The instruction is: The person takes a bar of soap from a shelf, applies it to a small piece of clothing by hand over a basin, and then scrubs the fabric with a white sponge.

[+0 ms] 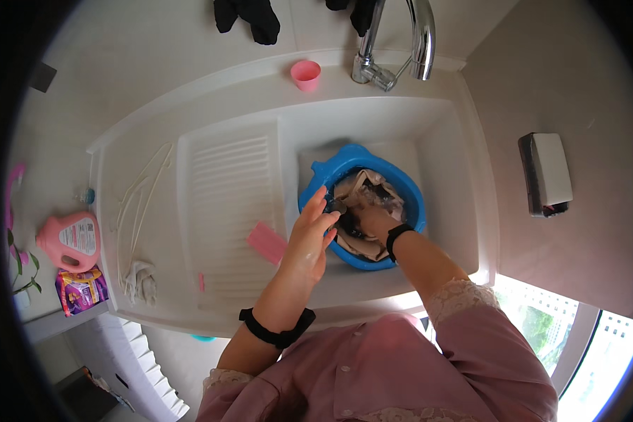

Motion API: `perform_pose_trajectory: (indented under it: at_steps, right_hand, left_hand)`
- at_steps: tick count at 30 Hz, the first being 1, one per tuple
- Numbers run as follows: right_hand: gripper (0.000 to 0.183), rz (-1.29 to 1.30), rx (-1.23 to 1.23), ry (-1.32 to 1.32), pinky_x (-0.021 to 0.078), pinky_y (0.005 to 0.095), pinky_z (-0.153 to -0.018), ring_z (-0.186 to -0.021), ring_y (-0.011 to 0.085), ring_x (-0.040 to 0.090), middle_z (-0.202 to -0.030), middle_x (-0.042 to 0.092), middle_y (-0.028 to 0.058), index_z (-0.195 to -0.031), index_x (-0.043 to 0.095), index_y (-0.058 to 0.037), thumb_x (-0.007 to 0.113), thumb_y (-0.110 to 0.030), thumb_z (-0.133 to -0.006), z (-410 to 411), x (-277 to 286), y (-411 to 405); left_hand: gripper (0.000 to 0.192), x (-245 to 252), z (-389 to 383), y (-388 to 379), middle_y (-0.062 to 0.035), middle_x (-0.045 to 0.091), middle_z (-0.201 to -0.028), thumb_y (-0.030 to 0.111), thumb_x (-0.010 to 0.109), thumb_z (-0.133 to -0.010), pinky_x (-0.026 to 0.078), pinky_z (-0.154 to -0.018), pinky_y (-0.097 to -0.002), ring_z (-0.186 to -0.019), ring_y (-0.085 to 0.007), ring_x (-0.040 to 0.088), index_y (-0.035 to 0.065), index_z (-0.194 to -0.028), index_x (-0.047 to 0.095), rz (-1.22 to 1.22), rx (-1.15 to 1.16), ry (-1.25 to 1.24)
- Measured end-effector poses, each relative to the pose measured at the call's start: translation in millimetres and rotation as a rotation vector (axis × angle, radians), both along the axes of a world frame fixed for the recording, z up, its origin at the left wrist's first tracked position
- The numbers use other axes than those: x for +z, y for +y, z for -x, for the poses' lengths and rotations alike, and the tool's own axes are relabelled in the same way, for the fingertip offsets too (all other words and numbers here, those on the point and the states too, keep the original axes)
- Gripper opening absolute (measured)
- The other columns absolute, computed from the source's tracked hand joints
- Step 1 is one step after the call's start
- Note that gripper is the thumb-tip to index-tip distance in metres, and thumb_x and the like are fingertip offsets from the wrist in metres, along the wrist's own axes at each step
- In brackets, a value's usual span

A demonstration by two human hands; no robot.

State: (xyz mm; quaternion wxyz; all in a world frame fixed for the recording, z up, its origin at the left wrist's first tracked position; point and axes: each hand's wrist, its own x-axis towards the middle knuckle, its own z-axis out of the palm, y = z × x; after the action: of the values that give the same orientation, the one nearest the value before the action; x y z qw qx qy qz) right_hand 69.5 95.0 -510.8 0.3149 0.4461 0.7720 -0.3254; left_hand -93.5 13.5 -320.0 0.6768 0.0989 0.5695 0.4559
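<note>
A blue plastic basin [356, 154] sits in the deep bowl of a white laundry sink [443, 211]. Wet beige and black cloth [360, 246] lies in water inside it. My right hand [373, 217] reaches down into the basin among the cloth; its fingers are partly hidden by water, so I cannot tell whether they grip anything. Over the basin's left rim, my left hand [310, 237] is raised with fingers apart and nothing in it. Both wrists wear black bands. Just left of that hand, a pink block-shaped object [267, 242] rests on the ribbed washboard [227, 211].
A chrome faucet [369, 68] rises behind the sink, near a pink cup [306, 76]. On the left ledge are white hangers [142, 195] and a crumpled white cloth [141, 282]. Beyond stand a pink jug [74, 241] and a purple pouch [82, 291]. A holder [546, 174] is on the right wall.
</note>
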Motion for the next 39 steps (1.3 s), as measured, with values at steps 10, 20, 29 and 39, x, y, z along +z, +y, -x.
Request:
perform_pose_trajectory:
  at_steps: [10,20,29,39]
  right_hand:
    - [0.050,-0.197,0.078,0.069,0.0496,0.0469,-0.095,-0.130,0.0453,0.039,-0.151,0.029,0.0140,-0.131,0.057,-0.0192,0.063,-0.011,-0.082,0.1,14.8,-1.3]
    - [0.010,-0.446,-0.231,0.434,0.0534,0.0394,-0.074,-0.081,0.0296,0.067,-0.088,0.069,0.0137,-0.078,0.074,-0.0095,0.065,-0.011,-0.074,-6.7,116.4,17.6]
    - [0.015,-0.420,-0.557,1.251,0.0472,0.0266,-0.062,-0.070,0.0142,0.058,-0.082,0.058,0.0062,-0.078,0.068,-0.0002,0.061,0.009,-0.068,-16.0,238.7,-65.9]
    - [0.030,-0.779,-0.433,1.159,0.0513,0.0388,-0.063,-0.076,0.0317,0.060,-0.095,0.052,0.0132,-0.111,0.058,-0.0063,0.069,-0.005,-0.083,13.0,198.3,-124.7]
  left_hand:
    - [0.065,6.0,-1.2,-8.5,-0.0131,0.024,-0.153,0.019,0.060,-0.087,0.029,-0.107,-0.0386,-0.131,-0.0231,0.035,0.0167,-0.147,0.037,-0.041,0.007,-0.009]
    - [0.071,-10.5,-25.7,-22.4,-0.0134,0.020,-0.155,0.036,0.061,-0.090,0.032,-0.107,-0.0476,-0.135,-0.0329,0.032,0.0173,-0.150,0.028,0.048,-0.074,-0.169]
    - [0.066,-27.7,-40.5,0.2,-0.0126,0.045,-0.135,0.065,0.038,-0.094,0.040,-0.102,-0.0533,-0.125,-0.0323,0.047,0.0148,-0.137,0.041,0.021,-0.030,-0.613]
    - [0.030,-6.7,-32.4,15.8,-0.0036,0.059,-0.079,0.040,0.068,-0.089,0.045,-0.049,-0.0256,-0.059,-0.0130,0.055,0.0114,-0.091,0.059,-0.138,0.117,-0.477]
